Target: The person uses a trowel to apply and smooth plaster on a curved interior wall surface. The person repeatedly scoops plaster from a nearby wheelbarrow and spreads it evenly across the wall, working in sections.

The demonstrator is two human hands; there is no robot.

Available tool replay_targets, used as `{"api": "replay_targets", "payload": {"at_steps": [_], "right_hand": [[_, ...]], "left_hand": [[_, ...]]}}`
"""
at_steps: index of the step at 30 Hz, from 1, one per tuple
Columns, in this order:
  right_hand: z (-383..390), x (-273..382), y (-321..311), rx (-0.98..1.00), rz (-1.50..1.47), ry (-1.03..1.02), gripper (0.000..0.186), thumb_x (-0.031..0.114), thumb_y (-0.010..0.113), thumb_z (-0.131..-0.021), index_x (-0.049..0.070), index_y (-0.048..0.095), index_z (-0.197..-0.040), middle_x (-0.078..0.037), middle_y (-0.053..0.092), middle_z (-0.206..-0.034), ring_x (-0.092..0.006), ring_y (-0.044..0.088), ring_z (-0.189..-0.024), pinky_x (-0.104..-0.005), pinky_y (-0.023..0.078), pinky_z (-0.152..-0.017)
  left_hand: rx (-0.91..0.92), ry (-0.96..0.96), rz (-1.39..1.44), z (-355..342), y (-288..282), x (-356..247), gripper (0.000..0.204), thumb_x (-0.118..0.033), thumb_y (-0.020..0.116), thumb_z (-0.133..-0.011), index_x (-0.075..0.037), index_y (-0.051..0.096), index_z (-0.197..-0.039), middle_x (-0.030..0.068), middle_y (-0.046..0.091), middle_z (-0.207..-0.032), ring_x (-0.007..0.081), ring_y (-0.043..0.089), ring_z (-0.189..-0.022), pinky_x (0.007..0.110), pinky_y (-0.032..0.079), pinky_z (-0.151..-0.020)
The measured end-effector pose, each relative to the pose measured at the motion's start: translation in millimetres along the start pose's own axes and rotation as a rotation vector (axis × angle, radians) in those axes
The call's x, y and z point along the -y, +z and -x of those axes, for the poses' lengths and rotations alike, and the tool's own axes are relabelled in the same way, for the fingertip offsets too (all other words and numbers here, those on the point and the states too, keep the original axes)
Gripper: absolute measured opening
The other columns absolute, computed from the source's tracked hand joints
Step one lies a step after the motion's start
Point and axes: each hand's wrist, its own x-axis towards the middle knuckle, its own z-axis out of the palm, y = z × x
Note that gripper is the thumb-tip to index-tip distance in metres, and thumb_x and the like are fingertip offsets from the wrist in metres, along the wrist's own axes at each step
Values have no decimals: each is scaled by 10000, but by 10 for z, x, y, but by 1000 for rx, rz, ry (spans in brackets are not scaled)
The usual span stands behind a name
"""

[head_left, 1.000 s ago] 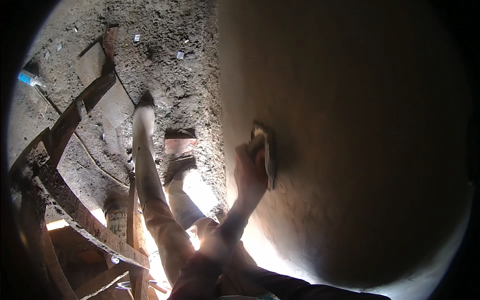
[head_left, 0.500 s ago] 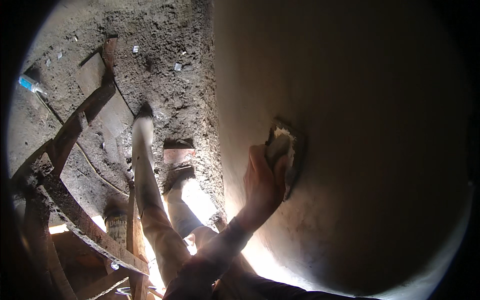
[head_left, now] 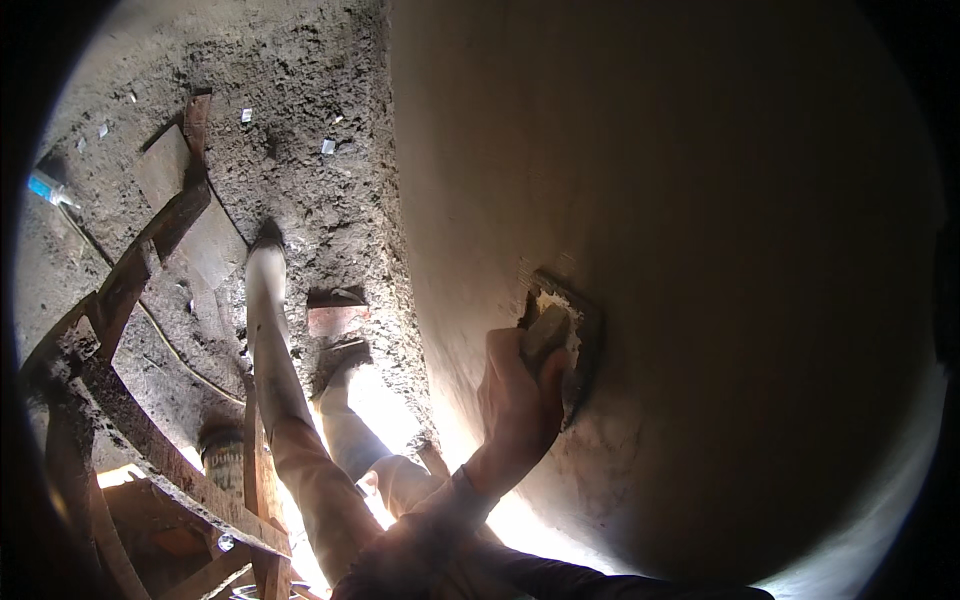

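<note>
One hand only in view: the right hand (head_left: pixel 518 400), wrapped around the handle of a plastering float (head_left: pixel 562 335), presses it flat against the wall (head_left: pixel 700 250), centre-right of frame (long axis near vertical); left hand unseen.

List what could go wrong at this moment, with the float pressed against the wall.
The right hand alone presses the plastering float flat on the wall, so a slip could gouge the smooth surface. The person appears to stand high on a wooden scaffold above rough ground; leaning out may cost balance.
</note>
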Motion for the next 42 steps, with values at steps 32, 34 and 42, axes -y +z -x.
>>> {"api": "replay_targets", "payload": {"at_steps": [32, 34, 42], "right_hand": [[3, 107, 99, -41, -35, -1, 284, 201, 631, -925, 46, 604, -1161, -164, 657, -1103, -332, 654, -1009, -411, 541, -849], [6, 128, 92, -33, -28, 2, 284, 204, 632, -926, 46, 604, -1161, -163, 657, -1101, -330, 655, -1007, -410, 542, -847], [-16, 139, 125, -17, -19, -54, 284, 214, 634, -928, 49, 606, -1158, -159, 660, -1091, -323, 660, -997, -406, 545, -840]], "left_hand": [[1, -19, -56, -78, 15, 4, 330, -170, 536, -1026, 15, 423, -1274, 328, 602, -1100, 548, 601, -1015, 549, 480, -868], [-52, -3, -131, -343, -10, -45, 394, -228, 582, -1010, 14, 424, -1278, 325, 597, -1127, 538, 603, -1023, 566, 482, -853], [-278, 309, -177, -2461, -475, 345, 340, -281, 488, -1072, 45, 464, -1166, 320, 572, -1079, 511, 584, -1013, 560, 462, -841]]}}
